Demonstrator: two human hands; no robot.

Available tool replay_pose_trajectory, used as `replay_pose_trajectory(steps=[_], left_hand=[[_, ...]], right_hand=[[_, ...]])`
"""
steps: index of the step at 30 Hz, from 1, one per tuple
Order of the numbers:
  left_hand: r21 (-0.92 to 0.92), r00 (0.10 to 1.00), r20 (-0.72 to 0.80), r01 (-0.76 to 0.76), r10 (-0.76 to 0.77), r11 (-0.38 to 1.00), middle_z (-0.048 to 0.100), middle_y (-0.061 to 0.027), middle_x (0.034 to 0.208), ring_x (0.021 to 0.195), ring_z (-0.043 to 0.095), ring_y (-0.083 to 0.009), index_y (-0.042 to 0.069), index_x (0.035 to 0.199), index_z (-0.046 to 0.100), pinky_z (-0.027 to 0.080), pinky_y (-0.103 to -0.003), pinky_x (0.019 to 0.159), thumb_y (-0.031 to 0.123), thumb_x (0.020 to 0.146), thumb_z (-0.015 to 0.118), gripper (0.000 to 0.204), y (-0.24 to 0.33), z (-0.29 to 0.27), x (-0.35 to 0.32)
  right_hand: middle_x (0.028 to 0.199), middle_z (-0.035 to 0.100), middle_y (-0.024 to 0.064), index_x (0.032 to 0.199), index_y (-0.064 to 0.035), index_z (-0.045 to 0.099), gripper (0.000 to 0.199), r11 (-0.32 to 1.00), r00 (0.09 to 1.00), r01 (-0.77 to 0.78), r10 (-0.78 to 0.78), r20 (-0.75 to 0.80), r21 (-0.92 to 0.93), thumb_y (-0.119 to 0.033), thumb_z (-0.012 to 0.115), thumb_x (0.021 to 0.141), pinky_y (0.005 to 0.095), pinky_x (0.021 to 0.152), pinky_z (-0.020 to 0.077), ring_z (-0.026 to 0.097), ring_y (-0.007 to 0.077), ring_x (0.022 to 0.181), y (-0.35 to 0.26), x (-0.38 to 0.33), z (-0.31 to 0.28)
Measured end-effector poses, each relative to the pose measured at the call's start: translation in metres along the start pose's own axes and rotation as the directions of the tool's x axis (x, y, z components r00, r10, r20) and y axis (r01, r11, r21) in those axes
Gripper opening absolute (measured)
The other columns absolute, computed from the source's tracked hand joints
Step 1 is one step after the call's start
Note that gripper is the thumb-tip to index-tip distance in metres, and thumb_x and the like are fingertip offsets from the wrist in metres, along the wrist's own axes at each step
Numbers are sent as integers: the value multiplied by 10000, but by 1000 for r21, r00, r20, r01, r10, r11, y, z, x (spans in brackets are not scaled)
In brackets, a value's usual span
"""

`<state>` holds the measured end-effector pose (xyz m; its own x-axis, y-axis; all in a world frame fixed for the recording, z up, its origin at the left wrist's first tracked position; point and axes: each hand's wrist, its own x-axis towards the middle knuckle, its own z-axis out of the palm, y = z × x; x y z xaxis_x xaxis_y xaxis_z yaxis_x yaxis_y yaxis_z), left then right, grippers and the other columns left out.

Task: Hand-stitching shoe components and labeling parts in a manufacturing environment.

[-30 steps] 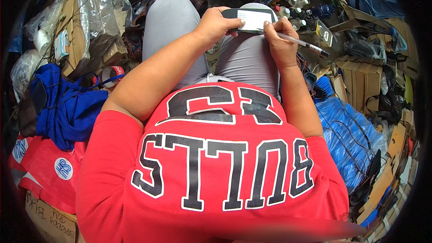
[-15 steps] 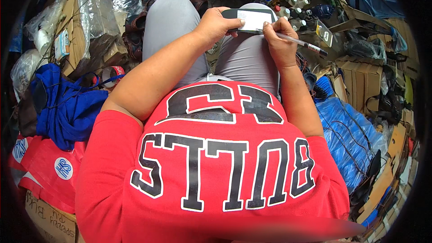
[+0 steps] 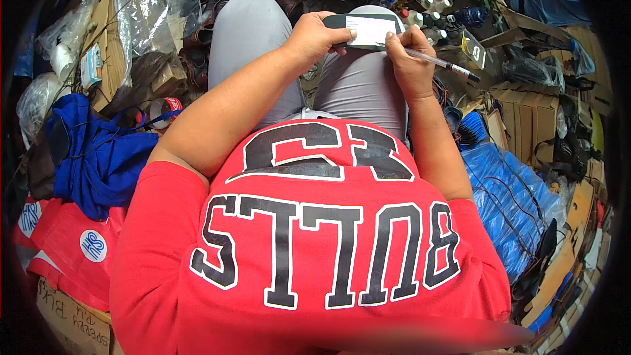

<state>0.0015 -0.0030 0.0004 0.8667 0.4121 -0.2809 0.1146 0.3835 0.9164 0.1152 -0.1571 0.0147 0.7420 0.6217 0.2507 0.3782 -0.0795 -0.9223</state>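
Left hand (image 3: 314, 41) grips the near left edge of a dark card with a white label (image 3: 365, 29), resting on the right knee at far centre. Right hand (image 3: 409, 59) has fingers closed around a pen (image 3: 439, 62), tip touching the label. Blue cloth (image 3: 98, 154) lies left.

Landmark = the grey-trousered lap (image 3: 355, 85). Only open room is right over it, btwn the two forearms. Left of lap: clear plastic bags (image 3: 154, 13), cardboard, tape roll (image 3: 165, 108) and blue cloth (image 3: 98, 151) packed close, no gap. Right of lap: blue plastic sheet (image 3: 509, 197) w/ black cables, cardboard boxes (image 3: 526, 108) hard by. Beyond lap: small white bottles (image 3: 427, 3) and jumbled bits block the way.
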Motion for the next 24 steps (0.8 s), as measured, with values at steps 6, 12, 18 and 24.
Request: replay_pose_trajectory(steps=[6, 12, 18, 24], left_hand=[[-21, 1000, 9, 4, -4, 1000, 654, -89, 774, 574, 587, -108, -35, 903, 623, 479, -222, 519, 90, 706, 724, 254, -1, 0, 1], [-26, 1000, 4, -17, 17, 1000, 653, -88, 781, 573, 585, -107, -34, 890, 627, 476, -219, 510, 85, 705, 721, 239, -1, 1, 0], [-29, 1000, 13, -2, 3, 1000, 651, -85, 783, 602, 591, -113, -37, 899, 627, 494, -225, 532, 79, 707, 717, 241, 1, 1, -1], [-32, 1000, 14, -1, 1, 999, 651, -91, 797, 631, 598, -119, -38, 905, 625, 501, -232, 538, 72, 709, 717, 243, 4, 2, -2]], right_hand=[[554, 418, -27, 607, -41, 433, 261, 998, 999, 35, -35, -7, -60, -63, 636, 770, 211, 463, 318, 358, 34, 538, 2, 0, 0], [558, 432, -22, 614, -36, 439, 241, 993, 998, 61, -61, 4, -99, -61, 627, 764, 210, 469, 328, 363, 36, 543, -5, -1, 0], [555, 427, -24, 614, -38, 433, 239, 995, 999, 47, -47, -6, -84, -61, 621, 761, 213, 467, 329, 364, 39, 537, -5, -1, 1], [563, 459, -22, 610, -46, 447, 254, 995, 999, 48, -49, -11, -88, -76, 636, 778, 212, 467, 320, 369, 41, 526, -4, 1, -3]])
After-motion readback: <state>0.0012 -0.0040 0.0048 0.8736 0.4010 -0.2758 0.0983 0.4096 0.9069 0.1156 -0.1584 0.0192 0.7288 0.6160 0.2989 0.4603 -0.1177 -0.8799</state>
